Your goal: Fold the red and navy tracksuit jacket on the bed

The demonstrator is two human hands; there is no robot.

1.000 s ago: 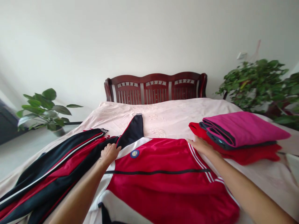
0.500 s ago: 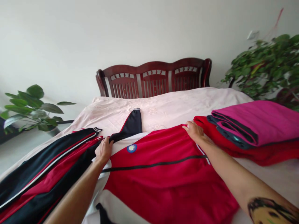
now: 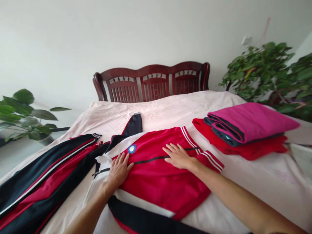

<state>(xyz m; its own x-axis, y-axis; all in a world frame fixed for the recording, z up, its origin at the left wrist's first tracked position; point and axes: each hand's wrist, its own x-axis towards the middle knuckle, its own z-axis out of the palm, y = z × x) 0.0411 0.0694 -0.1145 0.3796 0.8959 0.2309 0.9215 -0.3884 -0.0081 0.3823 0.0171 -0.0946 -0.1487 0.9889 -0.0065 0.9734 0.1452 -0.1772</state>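
A red sports jacket [image 3: 156, 182] with white and black panels, a thin black line and a round blue badge [image 3: 132, 149] lies spread on the bed in front of me. My left hand [image 3: 118, 171] rests flat on its left side, just below the badge, fingers spread. My right hand [image 3: 178, 156] lies flat on the red cloth near the middle, close to the white-striped edge [image 3: 195, 146]. Neither hand grips anything. A black sleeve [image 3: 133, 126] of the jacket points toward the headboard.
Black, red and white striped garments [image 3: 44, 182] lie at the left. A folded stack, pink [image 3: 248, 122] on top of red [image 3: 248, 150], sits at the right. The pale pink sheet [image 3: 255, 185] covers the bed. The wooden headboard [image 3: 151, 81] stands behind, with leafy plants [image 3: 268, 70] on both sides.
Both hands came off the jacket's far corners and moved inward and nearer, now pressing flat on the cloth. The jacket's right side has shifted left, showing more bare sheet.
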